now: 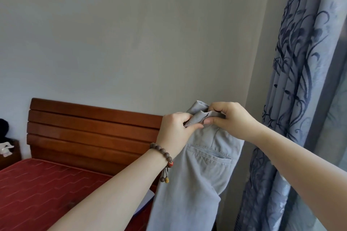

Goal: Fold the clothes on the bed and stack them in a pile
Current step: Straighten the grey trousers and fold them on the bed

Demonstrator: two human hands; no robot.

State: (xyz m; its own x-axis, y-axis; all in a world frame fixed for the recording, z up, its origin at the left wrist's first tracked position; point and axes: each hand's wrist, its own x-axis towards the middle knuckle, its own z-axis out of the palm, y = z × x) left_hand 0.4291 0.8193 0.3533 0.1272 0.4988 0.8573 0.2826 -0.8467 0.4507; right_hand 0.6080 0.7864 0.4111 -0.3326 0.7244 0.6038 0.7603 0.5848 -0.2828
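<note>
Above the bed: grey trousers hung upright, held aloft.
Left hand: grip pinched the waistband.
Right hand: grip pinched the waistband, touching the left.
Trousers: hung below both grips.

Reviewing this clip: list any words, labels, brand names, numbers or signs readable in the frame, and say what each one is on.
None can be read. The grey trousers held up by the left hand and right hand show no tag or print; the curtain bears only a leaf pattern; the headboard and the bracelet are unmarked.
</note>
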